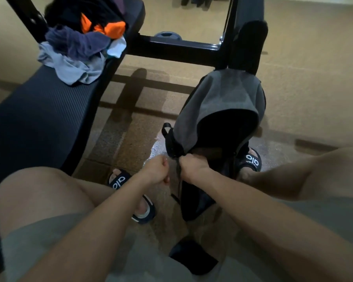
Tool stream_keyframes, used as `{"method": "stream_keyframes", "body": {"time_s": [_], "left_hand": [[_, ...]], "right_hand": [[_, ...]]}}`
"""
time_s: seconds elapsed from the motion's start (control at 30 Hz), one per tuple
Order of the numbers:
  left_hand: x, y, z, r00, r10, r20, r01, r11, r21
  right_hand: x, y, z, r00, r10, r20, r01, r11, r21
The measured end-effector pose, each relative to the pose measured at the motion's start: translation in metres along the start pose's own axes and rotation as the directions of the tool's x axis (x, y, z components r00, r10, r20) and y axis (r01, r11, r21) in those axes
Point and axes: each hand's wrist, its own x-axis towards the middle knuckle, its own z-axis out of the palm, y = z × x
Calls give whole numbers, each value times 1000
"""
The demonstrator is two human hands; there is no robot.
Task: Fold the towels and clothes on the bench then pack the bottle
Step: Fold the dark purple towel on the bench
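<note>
A grey and black backpack (218,102) stands on the floor between my feet, its top flap hanging open over a dark mouth. My right hand (194,166) grips the near edge of the backpack's opening. My left hand (157,169) is curled into a fist just left of it, near a thin black strap; whether it holds the strap I cannot tell. A heap of crumpled clothes and towels (82,45), in purple, light grey, white, black and orange, lies on the dark padded bench (39,119) at the upper left. No bottle is in view.
I sit with bare knees apart, a sandal (119,180) on each foot. A black metal frame (171,47) crosses the floor behind the backpack, with a black upright pad (251,41) at its right. Tan floor lies to the right.
</note>
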Motion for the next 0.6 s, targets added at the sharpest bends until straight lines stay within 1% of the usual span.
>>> {"method": "stream_keyframes", "body": {"time_s": [0.07,0.13,0.2,0.27,0.33,0.4,0.5,0.6], "left_hand": [[3,9,-22,999,17,-39,-19,999,-34],[5,15,-53,992,31,-121,-37,998,-49],[7,20,-91,974,77,-212,-86,996,-31],[9,24,-131,945,106,-309,-104,994,21],[13,22,-169,907,119,-403,-103,993,61],[21,14,-201,868,123,-480,-110,992,57],[40,-8,-237,799,149,-582,-93,988,126],[62,-31,-258,774,125,-621,-72,991,110]], "right_hand": [[2,-12,-24,998,-62,13,62,998,-4],[13,-23,-52,992,-121,-32,122,992,19],[30,-34,-81,980,-164,-110,173,982,72],[52,-48,-110,956,-198,-214,228,966,123],[77,-67,-136,910,-256,-326,316,938,145],[103,-91,-157,871,-292,-396,387,903,185],[147,-127,-181,858,-277,-432,405,883,238],[197,-155,-200,842,-288,-456,407,894,187]]}}
